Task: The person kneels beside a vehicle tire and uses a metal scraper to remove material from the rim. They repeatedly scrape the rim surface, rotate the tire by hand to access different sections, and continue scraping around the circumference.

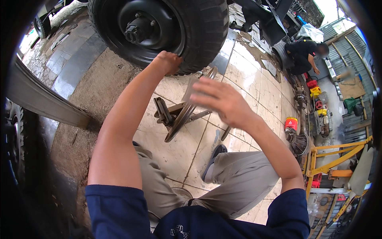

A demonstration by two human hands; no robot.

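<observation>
At the far left a grey metal beam (43,99) runs slantwise over the rough concrete strip of the floor. Next to it comes my left arm, stretched up and forward, and my left hand (168,61) is curled shut against the lower edge of the big black rubber tyre (199,28), fingers pressed to the tread just below the black steel wheel hub (137,30). The tyre hangs over the dirty cream tiled floor (179,147), at the top middle of my view.

Below the tyre, between my two arms, a rusty round metal disc on a stand (179,117) lies tilted on the tiles, a dark bracket beside it. My grey-trousered knees are bent under me, and one dark sandal (213,157) rests on the floor.

My right hand (223,99) is raised in the air above the disc, open, fingers spread and blurred, holding nothing and apart from the tyre.

Further right stands a red and yellow canister (291,123), then a yellow steel frame (334,157). At upper right another person in black clothes (304,53) crouches by a second wheel.
</observation>
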